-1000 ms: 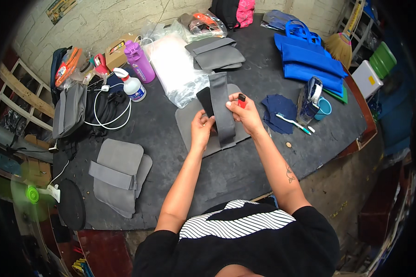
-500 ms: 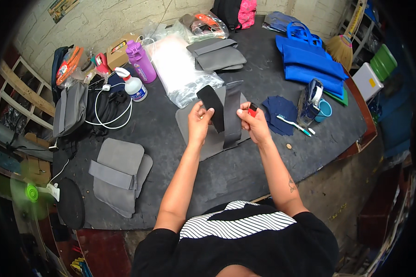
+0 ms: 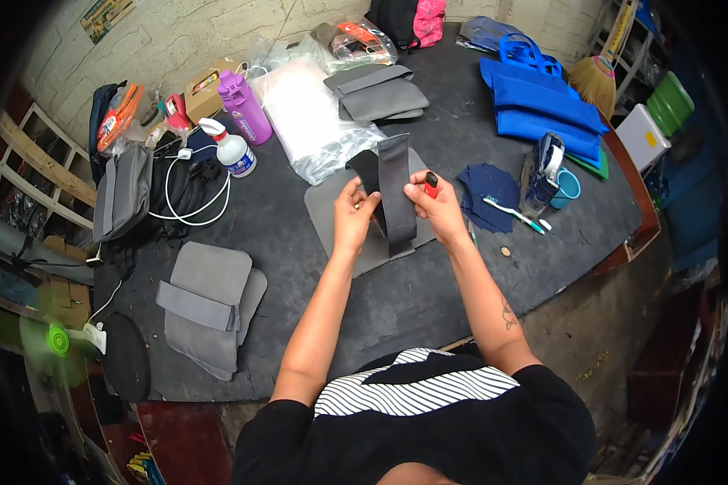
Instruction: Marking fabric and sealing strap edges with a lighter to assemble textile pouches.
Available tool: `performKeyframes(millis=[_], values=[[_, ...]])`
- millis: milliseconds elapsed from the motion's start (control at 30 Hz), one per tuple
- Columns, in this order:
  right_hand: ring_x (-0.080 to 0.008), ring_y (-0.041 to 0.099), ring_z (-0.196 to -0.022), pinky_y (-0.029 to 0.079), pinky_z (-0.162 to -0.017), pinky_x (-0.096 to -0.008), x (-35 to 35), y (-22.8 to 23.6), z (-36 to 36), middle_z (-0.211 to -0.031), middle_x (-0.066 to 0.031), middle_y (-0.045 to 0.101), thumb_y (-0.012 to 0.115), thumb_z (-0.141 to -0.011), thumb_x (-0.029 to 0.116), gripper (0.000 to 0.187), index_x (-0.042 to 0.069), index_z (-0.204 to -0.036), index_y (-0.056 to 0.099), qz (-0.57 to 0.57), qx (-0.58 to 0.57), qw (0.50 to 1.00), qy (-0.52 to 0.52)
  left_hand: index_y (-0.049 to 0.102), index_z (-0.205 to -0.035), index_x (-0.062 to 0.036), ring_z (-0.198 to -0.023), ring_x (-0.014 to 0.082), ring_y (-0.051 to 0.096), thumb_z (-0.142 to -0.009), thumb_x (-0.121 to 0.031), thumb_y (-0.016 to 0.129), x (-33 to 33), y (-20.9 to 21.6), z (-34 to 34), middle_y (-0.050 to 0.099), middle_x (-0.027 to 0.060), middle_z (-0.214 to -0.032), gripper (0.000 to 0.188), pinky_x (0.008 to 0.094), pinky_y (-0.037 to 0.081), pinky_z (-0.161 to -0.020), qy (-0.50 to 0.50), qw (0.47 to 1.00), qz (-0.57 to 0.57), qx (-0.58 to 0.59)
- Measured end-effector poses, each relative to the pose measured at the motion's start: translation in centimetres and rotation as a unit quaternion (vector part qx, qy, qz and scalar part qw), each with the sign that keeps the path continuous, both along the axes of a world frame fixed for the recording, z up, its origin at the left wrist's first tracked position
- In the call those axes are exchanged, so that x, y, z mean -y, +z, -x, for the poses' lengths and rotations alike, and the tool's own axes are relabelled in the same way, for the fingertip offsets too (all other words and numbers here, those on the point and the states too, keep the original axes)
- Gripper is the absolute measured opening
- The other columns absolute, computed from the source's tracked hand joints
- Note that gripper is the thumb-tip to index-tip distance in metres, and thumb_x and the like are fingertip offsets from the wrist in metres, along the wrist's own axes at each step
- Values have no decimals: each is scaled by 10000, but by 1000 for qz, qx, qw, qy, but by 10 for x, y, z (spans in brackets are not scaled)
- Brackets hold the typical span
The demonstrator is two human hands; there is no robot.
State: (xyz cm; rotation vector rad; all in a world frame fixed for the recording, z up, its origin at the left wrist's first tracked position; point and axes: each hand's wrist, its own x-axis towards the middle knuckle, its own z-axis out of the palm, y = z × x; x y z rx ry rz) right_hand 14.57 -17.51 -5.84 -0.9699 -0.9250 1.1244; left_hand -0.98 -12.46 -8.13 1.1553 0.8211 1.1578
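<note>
My left hand (image 3: 353,220) pinches a black fabric piece (image 3: 366,167) between thumb and fingers. Against it stands a long dark grey fabric strip (image 3: 396,198), whose right edge is gripped by my right hand (image 3: 438,212). A small red object with a black end (image 3: 432,186) is also tucked in the right hand's fingers; its exact kind is unclear. Both pieces are raised above a flat grey panel (image 3: 321,208) with rounded corners, partly hidden by my hands and the strip.
Grey stitched panels (image 3: 210,307) lie at the left, and more grey pieces (image 3: 380,93) at the back. A spray bottle (image 3: 236,153), purple bottle (image 3: 245,109) and plastic-wrapped sheets (image 3: 303,113) stand or lie behind. At right are navy fabric pieces (image 3: 489,190), a toothbrush (image 3: 514,213), blue cup (image 3: 569,188) and blue bags (image 3: 542,101).
The grey strip and my right hand have shifted slightly left, bringing the strip closer to the black piece, which now shows less. The strip's face has turned more toward me.
</note>
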Motion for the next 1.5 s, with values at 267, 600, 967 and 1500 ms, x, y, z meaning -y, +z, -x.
performKeyframes(millis=[267, 600, 967, 1500], values=[[-6, 373, -509, 272, -456, -173, 9, -6, -4, -675, 61, 515, 664, -846, 135, 157, 55, -938, 566, -3, -42, 999, 24, 461, -1231, 72, -561, 44, 476, -843, -39, 618, -1, -9, 2, 507, -19, -644, 433, 210, 391, -479, -2, 1000, -5, 1], [-54, 416, -472, 343, -476, -215, 42, -98, -38, -662, 43, 492, 642, -865, 167, 135, 122, -920, 527, 68, -235, 968, 46, 428, -1256, 58, -707, 114, 559, -901, -244, 600, 23, -88, 8, 585, 56, -829, 496, 243, 465, -634, -11, 1000, 1, -24], [-93, 501, -534, 405, -542, -256, 36, -116, -41, -683, 39, 533, 598, -881, 89, 128, 186, -940, 539, 86, -311, 946, -4, 511, -1159, 71, -786, 117, 581, -884, -155, 619, 40, -93, 7, 607, 94, -908, 372, 256, 486, -717, 18, 992, -78, -98], [-104, 542, -562, 445, -559, -264, 35, -122, -44, -707, 31, 563, 606, -877, 88, 115, 170, -929, 546, 75, -331, 940, 26, 538, -1116, 52, -736, 154, 625, -850, -146, 649, 40, -103, 6, 633, 143, -893, 349, 274, 496, -675, 48, 976, -138, -161]])
